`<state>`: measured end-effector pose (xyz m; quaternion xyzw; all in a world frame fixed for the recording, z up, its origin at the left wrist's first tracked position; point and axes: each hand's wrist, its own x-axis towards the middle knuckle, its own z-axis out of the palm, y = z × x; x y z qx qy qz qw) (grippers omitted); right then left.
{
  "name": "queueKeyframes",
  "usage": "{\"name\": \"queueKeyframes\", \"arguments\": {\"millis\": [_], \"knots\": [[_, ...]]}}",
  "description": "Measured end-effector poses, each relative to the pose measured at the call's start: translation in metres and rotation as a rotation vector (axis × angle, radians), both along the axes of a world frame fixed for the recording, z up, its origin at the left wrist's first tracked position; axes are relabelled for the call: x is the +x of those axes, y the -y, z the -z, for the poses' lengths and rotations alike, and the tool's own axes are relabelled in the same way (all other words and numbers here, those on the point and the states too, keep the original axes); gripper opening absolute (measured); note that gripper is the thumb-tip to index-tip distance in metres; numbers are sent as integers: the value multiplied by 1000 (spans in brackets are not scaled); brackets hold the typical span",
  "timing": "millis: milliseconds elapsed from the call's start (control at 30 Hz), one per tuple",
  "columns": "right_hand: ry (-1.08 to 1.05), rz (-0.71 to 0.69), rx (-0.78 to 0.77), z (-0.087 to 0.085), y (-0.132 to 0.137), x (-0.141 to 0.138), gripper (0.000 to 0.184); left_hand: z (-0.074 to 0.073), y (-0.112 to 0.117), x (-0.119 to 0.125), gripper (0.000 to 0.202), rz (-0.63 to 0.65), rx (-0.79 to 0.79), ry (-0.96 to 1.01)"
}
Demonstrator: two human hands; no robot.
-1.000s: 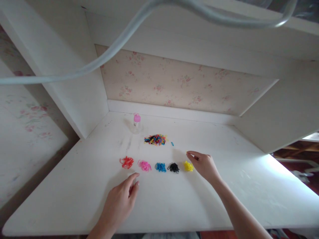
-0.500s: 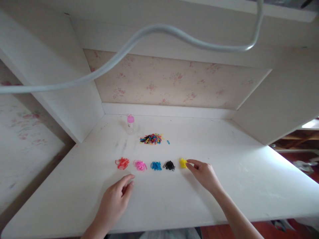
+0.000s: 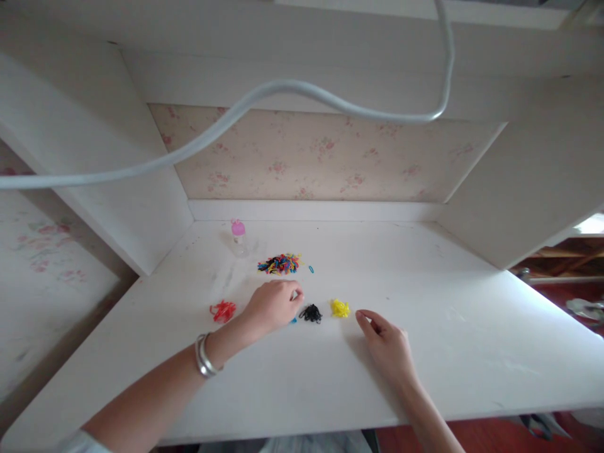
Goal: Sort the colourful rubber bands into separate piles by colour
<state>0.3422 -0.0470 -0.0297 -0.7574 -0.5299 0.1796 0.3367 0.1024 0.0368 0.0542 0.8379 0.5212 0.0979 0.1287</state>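
My left hand (image 3: 274, 303) reaches over the row of small rubber band piles, its fingers curled in and thumb tip near the forefinger; anything in them is too small to tell. It covers the pink pile and most of the blue rubber bands (image 3: 293, 321). Just right of it lie the black rubber bands (image 3: 311, 313). My right hand (image 3: 387, 343) is closed in a pinch beside the yellow rubber bands (image 3: 340, 308), apart from them; no held thing shows. Red rubber bands (image 3: 223, 311) lie left of my left hand. Behind the row is a mixed-colour rubber band pile (image 3: 282, 264).
A single blue rubber band (image 3: 311, 269) lies right of the mixed pile. A clear bottle with a pink top (image 3: 239, 238) stands at the back left. White side panels flank the white desk (image 3: 453, 340). A white cable (image 3: 292, 87) hangs across the view above.
My left hand has moved up and right, from in front of the row to over the pink and blue piles. My right hand has drawn back from the yellow pile. The view has shifted slightly.
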Motion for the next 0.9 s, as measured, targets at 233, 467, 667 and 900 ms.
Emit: {"name": "queueKeyframes", "arguments": {"millis": [233, 467, 667, 900], "knots": [[45, 5, 13, -3, 3, -1, 46, 32, -56, 54, 29, -106, 10, -89], [81, -37, 26, 1, 3, -1, 46, 46, -69, 64, 32, -139, 44, -133], [98, -35, 15, 1, 2, -2, 45, 46, -76, 68, 32, -125, 31, -160], [114, -48, -9, -1, 2, -2, 44, 42, -78, 76, 36, -104, 28, -148]]}}
